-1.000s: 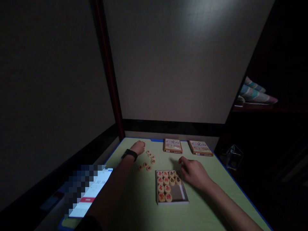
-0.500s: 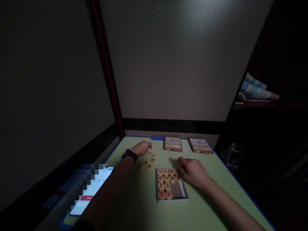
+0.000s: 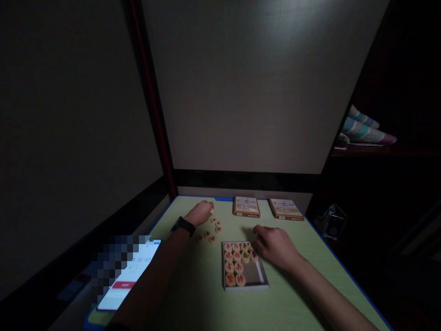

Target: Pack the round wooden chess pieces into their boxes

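At the far left of the table, my left hand (image 3: 200,213), with a dark watch on the wrist, pinches a round wooden Chinese chess piece (image 3: 212,211). Several loose chess pieces (image 3: 212,239) lie just nearer to me. In front of me is a shallow open box (image 3: 253,271) with rows of pieces, red characters on the left and black ones at the upper right. Its lower right part shows the bare bottom and a pale strip. My right hand (image 3: 274,243) is at the box's upper right corner, fingers curled and partly hidden; whether it holds anything does not show.
Two flat closed boxes (image 3: 246,207) with printed lids lie along the table's far edge. A lit phone (image 3: 129,276) rests at the left edge, beside my left forearm. Behind the green table (image 3: 292,299) stands a wall panel; folded cloth (image 3: 365,131) lies on a shelf at right.
The view has shifted slightly. My left hand stays at the far loose pieces, and the piece at its fingertips now sits a little higher. My right hand has hardly moved.
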Tool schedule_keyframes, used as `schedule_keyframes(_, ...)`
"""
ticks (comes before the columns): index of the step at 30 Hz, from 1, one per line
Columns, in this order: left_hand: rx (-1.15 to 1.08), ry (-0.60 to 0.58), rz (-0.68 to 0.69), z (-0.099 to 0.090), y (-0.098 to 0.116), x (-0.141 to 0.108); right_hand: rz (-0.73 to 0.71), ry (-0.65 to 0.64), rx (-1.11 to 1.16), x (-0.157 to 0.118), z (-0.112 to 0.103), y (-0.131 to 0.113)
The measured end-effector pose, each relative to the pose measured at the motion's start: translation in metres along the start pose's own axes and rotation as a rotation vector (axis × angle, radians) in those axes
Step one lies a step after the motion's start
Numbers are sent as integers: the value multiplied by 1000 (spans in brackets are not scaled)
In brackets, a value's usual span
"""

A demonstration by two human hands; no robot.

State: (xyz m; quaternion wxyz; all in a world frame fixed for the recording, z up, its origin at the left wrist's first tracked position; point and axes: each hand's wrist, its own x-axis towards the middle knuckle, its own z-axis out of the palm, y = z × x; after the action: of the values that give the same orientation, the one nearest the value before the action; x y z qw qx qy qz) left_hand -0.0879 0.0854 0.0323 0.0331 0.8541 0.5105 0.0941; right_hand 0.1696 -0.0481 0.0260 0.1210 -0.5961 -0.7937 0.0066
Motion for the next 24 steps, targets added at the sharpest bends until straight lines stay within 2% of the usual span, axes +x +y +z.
schedule_keyframes(2, -106, 94, 40, -5, 15, -9, -28, 51, 130, -1, 2, 0)
schedule_keyframes(5, -497, 141, 148, -1, 48, -23, -140, 168, 381, -2, 4, -3)
schedule_keyframes(8, -1024, 48, 177, 16, 80, -34, -249, 231, 529, -3, 9, -8)
schedule_keyframes(10, -1236, 3, 123, 29, 92, -38, -273, 260, 567, -4, 12, -11)
schedule_keyframes(13, -1351, -21, 72, 43, 98, -40, -256, 289, 565, -3, 17, -13)
schedule_keyframes(16, -1382, -57, 72, 47, 97, -43, -246, 277, 537, -3, 17, -15)
schedule_keyframes(21, -1449, -80, 86, 34, 91, -47, -172, 271, 630, -2, 12, -15)
schedule_keyframes(24, -1457, -28, 54, 28, 83, -46, -90, 169, 814, 1, 11, -10)
